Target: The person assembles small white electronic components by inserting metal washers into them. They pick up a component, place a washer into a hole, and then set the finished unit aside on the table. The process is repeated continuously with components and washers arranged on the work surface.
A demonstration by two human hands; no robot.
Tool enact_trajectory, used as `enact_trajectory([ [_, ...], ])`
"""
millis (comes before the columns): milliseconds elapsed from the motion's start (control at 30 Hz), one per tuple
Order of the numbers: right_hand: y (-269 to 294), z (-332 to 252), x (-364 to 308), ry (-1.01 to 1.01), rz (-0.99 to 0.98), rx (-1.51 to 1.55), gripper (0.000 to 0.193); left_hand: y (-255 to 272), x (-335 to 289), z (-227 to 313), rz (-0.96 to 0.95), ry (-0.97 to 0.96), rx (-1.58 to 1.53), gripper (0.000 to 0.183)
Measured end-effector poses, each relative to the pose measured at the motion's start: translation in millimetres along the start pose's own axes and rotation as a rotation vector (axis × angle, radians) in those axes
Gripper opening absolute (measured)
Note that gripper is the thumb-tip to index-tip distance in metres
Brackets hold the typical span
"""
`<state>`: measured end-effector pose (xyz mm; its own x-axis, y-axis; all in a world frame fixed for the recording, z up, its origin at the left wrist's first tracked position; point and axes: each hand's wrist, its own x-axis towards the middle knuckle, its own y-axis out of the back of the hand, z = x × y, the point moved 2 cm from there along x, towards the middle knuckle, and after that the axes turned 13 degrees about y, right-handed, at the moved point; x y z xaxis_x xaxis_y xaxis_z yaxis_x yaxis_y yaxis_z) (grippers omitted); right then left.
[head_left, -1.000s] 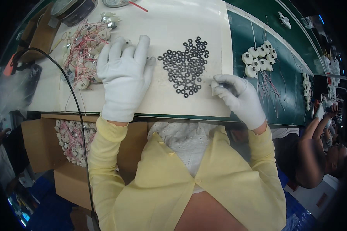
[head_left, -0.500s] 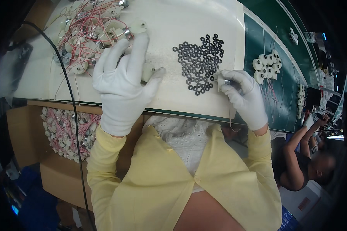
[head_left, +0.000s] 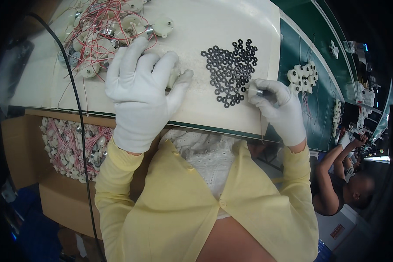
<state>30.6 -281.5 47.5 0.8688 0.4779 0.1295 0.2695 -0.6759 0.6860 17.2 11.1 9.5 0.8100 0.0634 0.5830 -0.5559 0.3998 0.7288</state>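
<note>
In white gloves, both of my hands are over the white work surface (head_left: 196,115). My left hand (head_left: 142,89) has its thumb and index finger closed round a small white gear motor (head_left: 174,76), mostly hidden by the fingers. Its other fingers reach toward a pile of white gear motors with red wires (head_left: 105,37). My right hand (head_left: 278,105) pinches another gear motor (head_left: 260,92) by its silver can, with a wire hanging below. That motor's white end is beside the right edge of a flat cluster of small black rings (head_left: 229,72).
Finished-looking rows of white motors with black rings (head_left: 302,77) stand on the green surface (head_left: 288,52) at right. A cardboard box (head_left: 70,194) of motors sits below the table at left. A black cable (head_left: 79,105) crosses the left side. Another person (head_left: 336,183) sits far right.
My left index finger has drawn back from the pile's edge and bent down onto the nearby motor. My right hand stays by the rings with its motor. The view has shifted slightly.
</note>
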Motion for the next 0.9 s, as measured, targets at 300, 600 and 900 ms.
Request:
enact_trajectory([
  [300, 6.2, -20.2, 35.2, 0.468, -0.227, -0.577, 0.020, -5.5, -1.8, -1.8, 0.052, -0.009, -0.034, 0.031],
  [600, 24.1, -31.3, 18.4, 0.430, -0.504, -0.817, 0.024, 0.6, 1.0, 0.3, -0.008, -0.008, -0.022, 0.029],
  [900, 16.3, -6.0, -12.3, -0.015, -0.120, -0.196, 0.018, 0.5, 1.0, 1.2, -0.021, -0.026, -0.013, 0.030],
])
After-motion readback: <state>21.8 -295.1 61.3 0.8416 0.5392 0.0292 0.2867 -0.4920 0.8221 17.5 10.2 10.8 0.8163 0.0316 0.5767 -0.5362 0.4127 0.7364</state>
